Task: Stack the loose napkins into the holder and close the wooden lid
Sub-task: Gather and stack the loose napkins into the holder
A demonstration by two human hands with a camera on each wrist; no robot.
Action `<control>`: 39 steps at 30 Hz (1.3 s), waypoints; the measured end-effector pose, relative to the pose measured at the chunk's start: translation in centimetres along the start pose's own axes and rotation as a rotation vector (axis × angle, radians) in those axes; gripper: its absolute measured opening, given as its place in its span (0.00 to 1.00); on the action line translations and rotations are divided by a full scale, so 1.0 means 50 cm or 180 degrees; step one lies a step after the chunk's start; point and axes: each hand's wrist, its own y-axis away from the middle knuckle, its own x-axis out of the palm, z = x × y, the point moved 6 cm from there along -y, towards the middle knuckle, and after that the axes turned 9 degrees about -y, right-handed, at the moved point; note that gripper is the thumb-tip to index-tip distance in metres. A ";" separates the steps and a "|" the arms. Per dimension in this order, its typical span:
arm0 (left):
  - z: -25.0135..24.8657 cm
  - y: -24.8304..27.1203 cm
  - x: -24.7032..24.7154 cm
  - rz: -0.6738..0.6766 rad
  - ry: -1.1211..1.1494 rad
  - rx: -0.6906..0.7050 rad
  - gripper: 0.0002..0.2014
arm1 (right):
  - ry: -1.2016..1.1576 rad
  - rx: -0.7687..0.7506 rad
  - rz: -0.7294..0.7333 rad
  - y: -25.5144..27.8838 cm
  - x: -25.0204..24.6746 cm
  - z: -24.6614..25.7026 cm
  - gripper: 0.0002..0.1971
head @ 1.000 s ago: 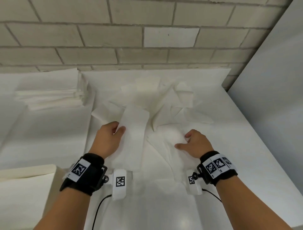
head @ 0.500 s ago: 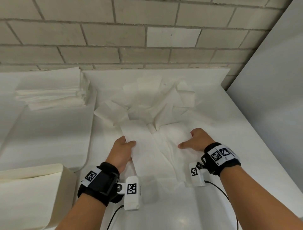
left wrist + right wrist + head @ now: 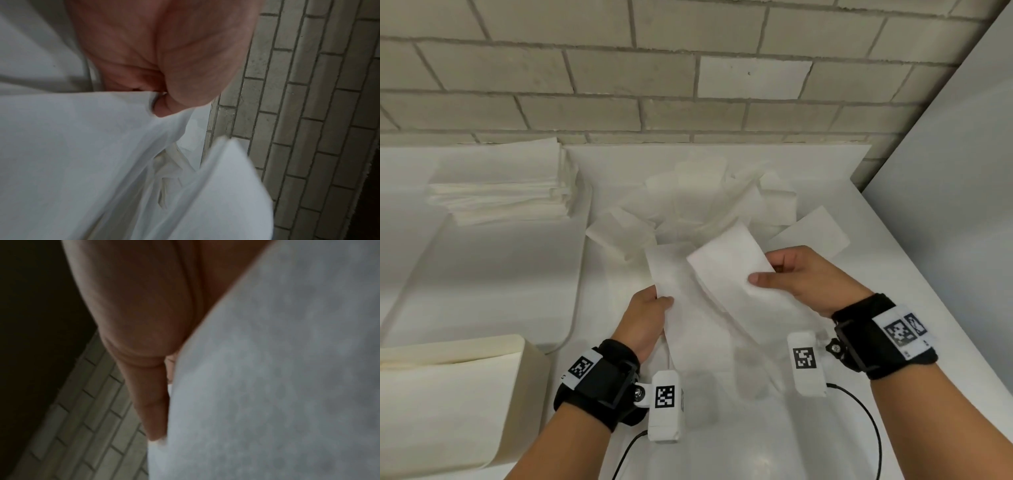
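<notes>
My left hand [image 3: 654, 305] pinches the edge of a long white napkin [image 3: 671, 274], lifted off the counter; the left wrist view shows the pinch on that napkin [image 3: 72, 146] close up. My right hand [image 3: 784, 277] grips a second folded napkin [image 3: 729, 263], thumb on top, raised and tilted beside the first. That napkin [image 3: 277, 369] fills the right wrist view next to my thumb. A loose pile of napkins [image 3: 705, 205] lies behind both hands. A cream box-like holder [image 3: 455, 394] stands at the lower left. No wooden lid shows.
A neat stack of folded napkins [image 3: 500, 192] sits at the back left on a white tray-like sheet [image 3: 482, 281]. A brick wall [image 3: 654, 85] closes the back, a grey panel [image 3: 945, 188] the right. The white counter [image 3: 739, 445] extends toward me.
Both hands have lifted their napkins off the counter and drawn toward me. The right hand raised its napkin and turned it toward the left one.
</notes>
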 end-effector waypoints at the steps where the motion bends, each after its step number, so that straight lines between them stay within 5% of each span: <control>1: -0.003 0.001 0.002 0.0020 0.0029 0.0002 0.14 | -0.0209 -0.0061 0.0078 0.003 0.012 0.017 0.12; 4: -0.010 0.007 0.005 0.0048 0.0201 -0.0024 0.13 | -0.0688 -0.0241 -0.0131 -0.019 0.029 0.038 0.12; 8: -0.014 0.008 0.010 -0.0017 0.0595 -0.0150 0.14 | -0.0217 -0.0164 -0.0584 -0.091 0.054 -0.020 0.07; 17: -0.020 0.001 0.011 -0.0123 0.0130 0.0112 0.15 | 0.0627 0.0066 -0.0529 -0.128 0.140 -0.089 0.14; 22: -0.041 0.007 0.019 -0.0011 0.0117 0.0330 0.13 | 0.0446 -0.0105 -0.0103 -0.103 0.180 -0.072 0.15; 26: -0.064 0.019 0.020 -0.0051 -0.0038 0.0567 0.12 | 0.0096 -0.0140 -0.0009 -0.087 0.180 -0.076 0.26; 29: -0.104 0.040 0.010 -0.0247 -0.0247 0.0961 0.12 | 0.0006 -0.0194 -0.0165 -0.076 0.169 -0.083 0.19; 34: -0.195 0.109 0.007 -0.0794 -0.0706 0.1998 0.35 | -0.0084 -0.1113 -0.0658 -0.049 0.154 -0.017 0.15; 39: -0.171 0.109 0.018 -0.0793 -0.0657 0.1891 0.45 | -0.0086 -0.1381 -0.0588 -0.051 0.167 -0.022 0.14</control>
